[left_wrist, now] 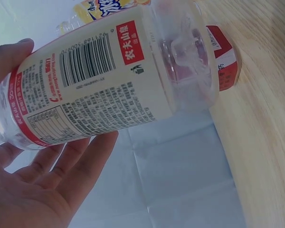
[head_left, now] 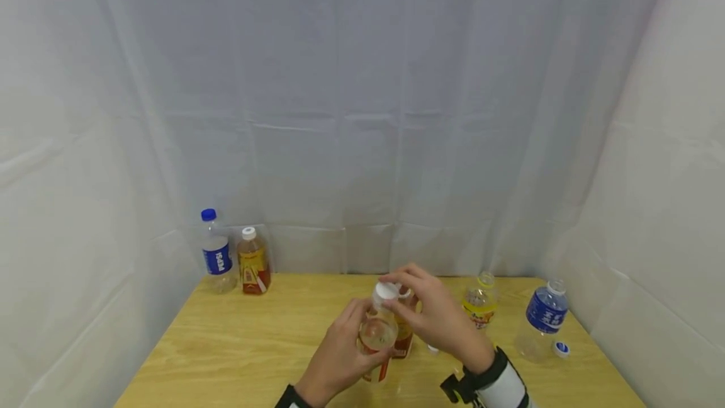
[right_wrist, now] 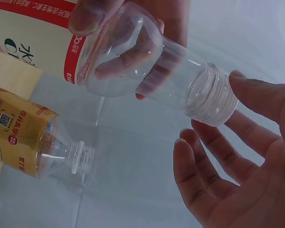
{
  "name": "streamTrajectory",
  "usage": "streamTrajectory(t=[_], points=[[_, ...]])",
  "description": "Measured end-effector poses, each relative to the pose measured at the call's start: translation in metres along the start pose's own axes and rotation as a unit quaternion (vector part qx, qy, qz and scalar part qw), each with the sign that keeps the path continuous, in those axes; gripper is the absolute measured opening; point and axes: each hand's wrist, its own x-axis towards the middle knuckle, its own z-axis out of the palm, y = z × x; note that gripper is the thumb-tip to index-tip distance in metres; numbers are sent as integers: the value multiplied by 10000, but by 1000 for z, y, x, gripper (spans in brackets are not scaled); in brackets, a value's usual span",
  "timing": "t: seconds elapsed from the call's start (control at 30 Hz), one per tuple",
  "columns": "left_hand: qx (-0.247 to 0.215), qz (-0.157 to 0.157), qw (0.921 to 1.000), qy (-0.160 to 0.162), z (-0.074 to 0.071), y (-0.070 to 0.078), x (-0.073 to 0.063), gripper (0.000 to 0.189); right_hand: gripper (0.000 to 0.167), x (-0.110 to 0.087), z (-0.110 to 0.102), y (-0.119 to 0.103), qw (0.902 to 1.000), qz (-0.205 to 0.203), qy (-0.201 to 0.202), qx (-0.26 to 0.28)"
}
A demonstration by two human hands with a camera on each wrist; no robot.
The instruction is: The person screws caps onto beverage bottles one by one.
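Observation:
My left hand [head_left: 345,345] grips a clear plastic bottle [head_left: 378,332] around its body, mouth end up and tilted. Its pale label with red bands [left_wrist: 90,80] shows in the left wrist view, thumb on one side and fingers on the other. At the top, the thumb and fingers of my right hand [head_left: 433,313] pinch a whitish cap [head_left: 387,291] at the mouth. The right wrist view has these fingertips right at the ribbed neck end [right_wrist: 211,97]. Just behind the held bottle stands an uncapped bottle with a gold and red label [right_wrist: 21,135], partly hidden in the head view.
Toward the right stand an uncapped yellow-labelled bottle [head_left: 479,306] and an uncapped blue-labelled bottle [head_left: 546,311]. A blue-and-white cap [head_left: 561,349] and a white cap [head_left: 433,349] lie nearby. At back left are a blue-capped Pepsi bottle [head_left: 218,259] and a white-capped amber bottle [head_left: 253,266].

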Motion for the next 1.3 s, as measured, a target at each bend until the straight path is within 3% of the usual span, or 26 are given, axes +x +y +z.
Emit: streamTrajectory(t=[0.13,0.3,0.4,0.57,0.67,0.8,0.93,1.07,1.17,1.3], points=[[23,-14,10000,-79,0,-1,-2,68,27,1,5,-2,9991,265,173,-268],[29,47,9999,-112,0,-1,-2,72,53,0,5,-1,9981,481,-33,-384],[58,140,9998,-98,-1,-1,-2,75,60,-1,-3,4,9986,70,-497,172],[46,187,9998,-110,-1,-1,-2,74,47,-2,-10,14,9876,-644,-1112,906],[13,119,9998,-132,-1,-1,-4,71,37,-1,-5,13,9922,-544,-870,713],[-58,-1,9998,-200,-1,0,-6,69,26,0,8,7,9998,44,-196,-26],[-122,-62,9997,-213,0,-1,-8,69,43,0,15,2,9975,400,32,-581],[-210,16,9996,-205,0,-2,-9,67,51,-2,7,7,9986,-68,-486,195],[-474,85,9985,-264,-2,-3,-9,65,50,-2,-2,12,9907,-521,-969,804],[-902,70,9948,-465,-4,-4,-8,66,43,1,-7,13,9859,-662,-1250,890]])
